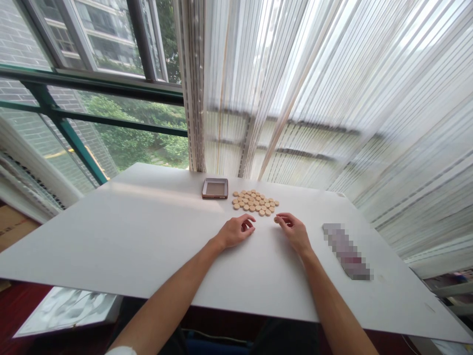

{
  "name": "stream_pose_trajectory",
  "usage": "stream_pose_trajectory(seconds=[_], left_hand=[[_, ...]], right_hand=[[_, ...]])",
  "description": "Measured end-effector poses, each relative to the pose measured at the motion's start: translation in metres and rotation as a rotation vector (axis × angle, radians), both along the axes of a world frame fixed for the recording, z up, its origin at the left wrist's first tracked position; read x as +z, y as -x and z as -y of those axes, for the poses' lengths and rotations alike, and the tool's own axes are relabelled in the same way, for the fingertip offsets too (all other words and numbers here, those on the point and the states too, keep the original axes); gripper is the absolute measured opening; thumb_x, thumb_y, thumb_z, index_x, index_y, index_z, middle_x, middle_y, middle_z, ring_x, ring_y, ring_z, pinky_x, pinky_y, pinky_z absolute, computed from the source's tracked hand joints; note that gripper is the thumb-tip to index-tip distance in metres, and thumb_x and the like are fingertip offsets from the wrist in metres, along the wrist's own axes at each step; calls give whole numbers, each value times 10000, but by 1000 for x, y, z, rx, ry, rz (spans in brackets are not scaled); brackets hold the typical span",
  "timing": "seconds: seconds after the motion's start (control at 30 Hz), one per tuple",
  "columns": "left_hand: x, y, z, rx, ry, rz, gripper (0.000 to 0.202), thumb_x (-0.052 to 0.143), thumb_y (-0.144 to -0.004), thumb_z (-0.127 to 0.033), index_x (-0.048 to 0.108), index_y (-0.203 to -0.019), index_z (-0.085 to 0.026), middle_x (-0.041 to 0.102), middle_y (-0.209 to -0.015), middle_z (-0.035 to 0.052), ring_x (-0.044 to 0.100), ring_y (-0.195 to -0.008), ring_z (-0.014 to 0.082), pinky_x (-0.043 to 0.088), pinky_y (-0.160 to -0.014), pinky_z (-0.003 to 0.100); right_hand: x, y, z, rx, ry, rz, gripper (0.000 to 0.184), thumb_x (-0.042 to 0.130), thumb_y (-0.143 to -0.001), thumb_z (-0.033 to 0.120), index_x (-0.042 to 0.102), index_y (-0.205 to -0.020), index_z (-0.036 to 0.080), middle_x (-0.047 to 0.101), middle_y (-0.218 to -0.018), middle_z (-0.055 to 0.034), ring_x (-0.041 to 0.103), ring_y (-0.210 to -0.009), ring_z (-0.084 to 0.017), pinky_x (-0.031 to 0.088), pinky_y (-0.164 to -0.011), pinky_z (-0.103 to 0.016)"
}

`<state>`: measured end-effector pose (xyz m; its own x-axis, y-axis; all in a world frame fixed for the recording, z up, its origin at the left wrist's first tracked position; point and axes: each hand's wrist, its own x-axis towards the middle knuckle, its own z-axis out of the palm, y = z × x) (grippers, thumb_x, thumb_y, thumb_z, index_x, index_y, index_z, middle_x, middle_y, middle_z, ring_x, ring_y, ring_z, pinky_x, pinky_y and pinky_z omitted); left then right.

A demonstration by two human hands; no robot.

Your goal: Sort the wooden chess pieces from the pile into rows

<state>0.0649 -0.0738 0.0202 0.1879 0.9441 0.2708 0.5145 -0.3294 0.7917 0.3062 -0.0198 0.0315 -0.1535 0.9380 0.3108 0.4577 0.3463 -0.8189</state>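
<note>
"Is there any writing to read?"

"Pale marks show along the front wall of the shallow box (215, 197), too small to make out. The flat item (346, 251) at the right is pixelated, so any print on it is hidden."

"Where are the wooden discs (251, 203)?"

"Clustered on the white table (148, 236), just right of the box and beyond the hands."

"And the grip?"

"The left hand (234, 231) is near the discs, its thumb and forefinger apart. The right hand (294, 230) has thumb and forefinger close together; whether they pinch a disc, one cannot tell."
</note>
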Motion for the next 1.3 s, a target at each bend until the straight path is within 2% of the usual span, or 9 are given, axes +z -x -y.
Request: stream_pose_trajectory(seconds=[0.1, 0.33, 0.57, 0.7, 0.8, 0.9, 1.1, 1.3], left_hand=[[0, 0, 0, 5, -3, -4, 255, 608, -840, -305, 629, -1089, -255, 729, -845, -12, 651, -698, 139, 522, -689, 240], [0, 0, 0, 11, -1, -12, 251, 601, -845, -306, 632, -1088, -251, 725, -850, -12, 651, -709, 138, 521, -697, 237], [-1, 0, 0, 7, -2, -8, 245, 598, -846, -307, 636, -1083, -255, 725, -851, -14, 656, -712, 140, 521, -703, 241], [0, 0, 0, 9, -5, -10, 244, 595, -846, -302, 640, -1081, -254, 726, -858, -13, 659, -718, 142, 520, -702, 240], [0, 0, 0, 11, -12, -14, 242, 598, -844, -299, 644, -1077, -253, 725, -844, -14, 659, -710, 142, 519, -693, 238], [0, 0, 0, 11, -17, -16, 240, 597, -845, -298, 643, -1077, -256, 721, -829, -17, 660, -704, 141, 519, -684, 236], [-1, 0, -1, 9, -19, -27, 241, 598, -847, -304, 645, -1078, -257, 724, -836, -15, 660, -711, 143, 521, -695, 239], [-1, 0, 0, 18, -16, -25, 228, 596, -849, -312, 650, -1063, -252, 715, -812, -14, 653, -697, 141, 515, -681, 237]], right_hand=[[2, -7, -3, -33, 28, -47, 382, 627, -825, 549, 695, -946, 193, 751, -895, -97, 680, -815, -235, 516, -749, -362], [-1, -10, -12, 29, 121, -247, 397, 674, -802, 537, 679, -957, 172, 740, -908, -96, 651, -809, -203, 500, -771, -334], [-6, -16, -18, 14, 154, -288, 366, 679, -802, 522, 677, -942, 184, 726, -898, -74, 617, -779, -181, 471, -723, -300], [-9, -18, -19, 21, 133, -209, 346, 630, -835, 517, 676, -957, 196, 720, -916, -68, 623, -785, -185, 469, -709, -301], [-12, -16, -20, 51, 44, 51, 287, 630, -827, 480, 704, -906, 214, 699, -898, -57, 619, -782, -196, 473, -741, -329], [-16, -11, -22, 24, -52, 264, 247, 612, -828, 446, 722, -868, 228, 664, -916, -56, 610, -798, -205, 472, -752, -342], [-21, -11, -22, 15, -121, 265, 288, 518, -891, 445, 709, -916, 231, 668, -902, -49, 602, -761, -193, 481, -733, -334], [-18, -10, -17, 9, -119, 245, 330, 487, -924, 465, 693, -1003, 220, 689, -953, -61, 612, -769, -195, 496, -708, -333]])
